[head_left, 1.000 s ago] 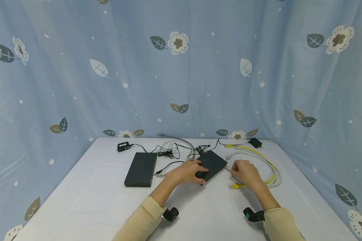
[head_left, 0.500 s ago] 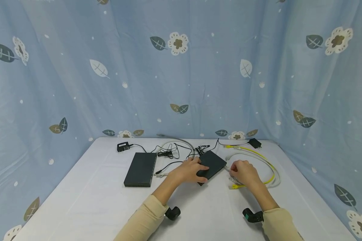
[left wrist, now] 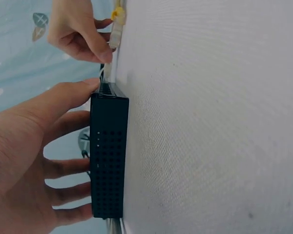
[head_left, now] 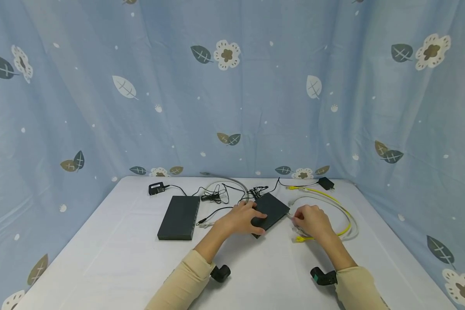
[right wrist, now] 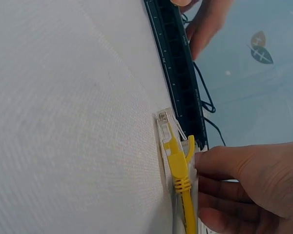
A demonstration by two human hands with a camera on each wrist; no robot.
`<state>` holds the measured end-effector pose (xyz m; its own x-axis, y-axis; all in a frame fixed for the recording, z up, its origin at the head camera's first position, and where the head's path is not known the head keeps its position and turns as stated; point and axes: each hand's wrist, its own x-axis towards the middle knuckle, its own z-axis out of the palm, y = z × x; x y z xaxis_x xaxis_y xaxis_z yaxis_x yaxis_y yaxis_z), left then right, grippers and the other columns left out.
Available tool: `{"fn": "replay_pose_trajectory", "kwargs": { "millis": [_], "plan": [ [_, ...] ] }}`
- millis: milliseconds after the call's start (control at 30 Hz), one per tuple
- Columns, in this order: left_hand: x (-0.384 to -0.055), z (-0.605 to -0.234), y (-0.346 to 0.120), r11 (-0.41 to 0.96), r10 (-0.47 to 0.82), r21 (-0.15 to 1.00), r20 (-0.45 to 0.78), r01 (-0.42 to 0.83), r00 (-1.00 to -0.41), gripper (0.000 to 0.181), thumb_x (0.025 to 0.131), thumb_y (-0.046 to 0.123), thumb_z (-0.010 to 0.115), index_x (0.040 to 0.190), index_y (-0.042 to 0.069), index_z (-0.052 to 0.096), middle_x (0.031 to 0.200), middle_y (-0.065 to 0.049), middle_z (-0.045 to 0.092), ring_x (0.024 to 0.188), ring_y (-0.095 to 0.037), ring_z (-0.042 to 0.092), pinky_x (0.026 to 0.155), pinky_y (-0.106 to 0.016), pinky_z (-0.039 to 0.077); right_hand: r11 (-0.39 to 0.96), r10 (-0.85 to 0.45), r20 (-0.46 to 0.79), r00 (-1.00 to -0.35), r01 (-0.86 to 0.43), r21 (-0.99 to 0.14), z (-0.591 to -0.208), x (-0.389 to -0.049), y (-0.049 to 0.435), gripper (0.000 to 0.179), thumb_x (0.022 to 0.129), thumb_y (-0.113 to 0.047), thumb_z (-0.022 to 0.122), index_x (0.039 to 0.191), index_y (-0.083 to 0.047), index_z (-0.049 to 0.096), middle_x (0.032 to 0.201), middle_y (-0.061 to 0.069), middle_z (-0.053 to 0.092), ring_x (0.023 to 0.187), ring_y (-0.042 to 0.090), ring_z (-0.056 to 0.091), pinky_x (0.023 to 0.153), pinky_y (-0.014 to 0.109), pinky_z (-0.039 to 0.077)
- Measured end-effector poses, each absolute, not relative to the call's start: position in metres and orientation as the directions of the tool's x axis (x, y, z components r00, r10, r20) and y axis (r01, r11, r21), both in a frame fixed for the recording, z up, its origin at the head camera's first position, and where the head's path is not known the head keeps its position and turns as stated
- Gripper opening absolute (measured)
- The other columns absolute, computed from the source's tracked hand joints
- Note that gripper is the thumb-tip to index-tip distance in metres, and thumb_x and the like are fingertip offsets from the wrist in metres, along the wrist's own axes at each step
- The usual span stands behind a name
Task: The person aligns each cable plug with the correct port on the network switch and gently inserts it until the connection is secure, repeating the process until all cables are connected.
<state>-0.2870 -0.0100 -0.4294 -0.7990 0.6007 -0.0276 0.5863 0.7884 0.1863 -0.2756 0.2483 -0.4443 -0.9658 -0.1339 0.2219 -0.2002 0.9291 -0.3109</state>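
My left hand (head_left: 242, 219) rests with spread fingers on top of a small black network switch (head_left: 272, 209) lying at an angle on the white table. In the left wrist view its thumb touches the upper edge of the perforated side (left wrist: 110, 156). My right hand (head_left: 314, 221) pinches a pale network cable (left wrist: 106, 72) right at the far end of the switch's port row (right wrist: 178, 73). Fingers hide most of that cable's plug. Just below them in the head view lies the clear plug of a yellow network cable (right wrist: 177, 163), loose beside the row of ports.
A second, larger black box (head_left: 180, 217) with ports lies to the left. Behind are bundled black power cords (head_left: 213, 196), a grey cable (head_left: 232, 179) and two black power adapters (head_left: 156, 188), one at the back right. Yellow and pale cables (head_left: 346, 211) loop around on the right.
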Motion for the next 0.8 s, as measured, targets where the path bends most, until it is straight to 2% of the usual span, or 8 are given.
{"fn": "replay_pose_trajectory", "kwargs": {
  "millis": [500, 800],
  "plan": [
    [-0.2907, -0.4324, -0.0102, 0.796, 0.592, 0.201, -0.064, 0.571, -0.803, 0.061, 0.087, 0.061, 0.064, 0.143, 0.042, 0.049, 0.16, -0.015, 0.029, 0.146, -0.041, 0.028, 0.114, -0.062, 0.027, 0.931, -0.135, 0.223, -0.965, -0.201, -0.305, -0.4468, -0.2771, 0.2477, 0.011, 0.085, -0.019, 0.076, 0.081, -0.008, 0.076, 0.071, -0.002, 0.069, 0.059, 0.011, 0.058, 0.056, 0.03, 0.048],
    [-0.2921, -0.4318, -0.0089, 0.794, 0.595, 0.198, -0.059, 0.575, -0.801, 0.06, 0.085, 0.061, 0.066, 0.14, 0.042, 0.052, 0.159, -0.016, 0.031, 0.146, -0.042, 0.028, 0.114, -0.062, 0.028, 0.93, -0.14, 0.253, -0.957, -0.215, -0.299, -0.4462, -0.2769, 0.2473, 0.011, 0.084, -0.018, 0.077, 0.081, -0.008, 0.076, 0.07, -0.001, 0.07, 0.059, 0.01, 0.059, 0.056, 0.03, 0.049]
  ]
}}
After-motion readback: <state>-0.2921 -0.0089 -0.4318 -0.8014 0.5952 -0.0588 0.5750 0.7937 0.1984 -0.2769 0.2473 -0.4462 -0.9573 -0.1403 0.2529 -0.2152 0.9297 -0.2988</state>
